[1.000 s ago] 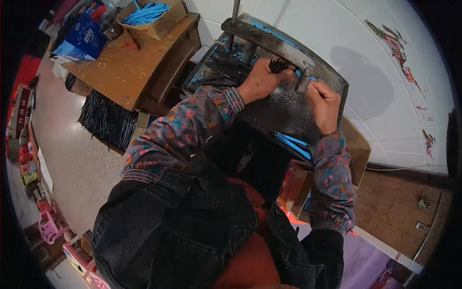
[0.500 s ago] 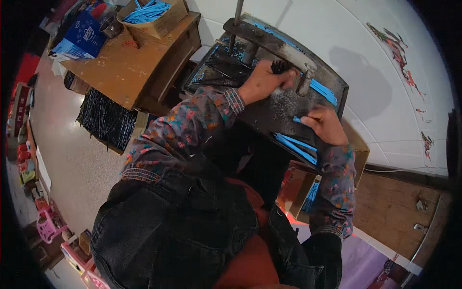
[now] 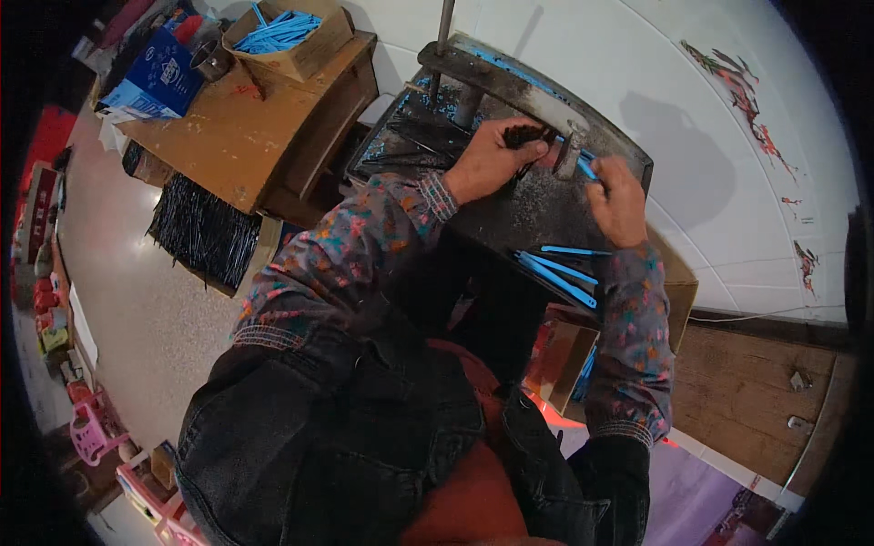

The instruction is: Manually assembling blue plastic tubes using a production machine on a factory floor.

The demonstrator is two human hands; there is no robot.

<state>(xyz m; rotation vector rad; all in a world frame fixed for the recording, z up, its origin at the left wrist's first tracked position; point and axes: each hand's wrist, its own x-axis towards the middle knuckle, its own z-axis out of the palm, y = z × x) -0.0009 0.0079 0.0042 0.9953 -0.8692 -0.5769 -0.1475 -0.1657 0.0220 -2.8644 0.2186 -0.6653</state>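
Another slim blue plastic strip [image 3: 575, 249] now lies set aside; right hand [image 3: 619, 202] pinches blue strips [image 3: 587, 166], left hand [image 3: 490, 162] grasps black strand bundle [image 3: 525, 138].

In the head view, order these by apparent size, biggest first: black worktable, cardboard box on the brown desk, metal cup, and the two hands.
1. Black worktable
2. Cardboard box
3. Left hand and right hand: too alike to rank
4. Metal cup

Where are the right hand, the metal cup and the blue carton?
Right hand [image 3: 621, 202]: head view, back of the hand.
Metal cup [image 3: 215, 64]: head view, its body.
Blue carton [image 3: 160, 76]: head view, one side panel.
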